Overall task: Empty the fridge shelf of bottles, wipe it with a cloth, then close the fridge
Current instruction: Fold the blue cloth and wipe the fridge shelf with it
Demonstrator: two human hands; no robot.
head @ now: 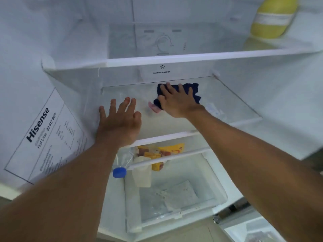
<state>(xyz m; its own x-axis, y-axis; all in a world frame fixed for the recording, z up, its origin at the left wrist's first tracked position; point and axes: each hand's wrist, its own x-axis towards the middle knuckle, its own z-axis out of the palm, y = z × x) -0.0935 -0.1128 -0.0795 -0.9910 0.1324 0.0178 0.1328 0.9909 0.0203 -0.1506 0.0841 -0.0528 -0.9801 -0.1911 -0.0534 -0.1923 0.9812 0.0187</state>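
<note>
Open fridge interior, white walls; the glass shelf (232, 103) carries no bottles. A Hisense label (47, 135) sits on the left wall; a yellow container (272, 18) stands on the upper shelf. The right hand (176, 102) lies flat, fingers spread, pressing the dark blue cloth (194, 89) onto the shelf's rear. The left hand (118, 123) rests palm-down on the shelf, fingers apart, holding nothing.

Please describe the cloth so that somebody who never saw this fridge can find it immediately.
Look at the glass shelf directly under the deodorizing filter label. Near its back edge, the right hand presses flat on the cloth. It is crumpled and dark navy, the only dark thing in the white interior.
</note>
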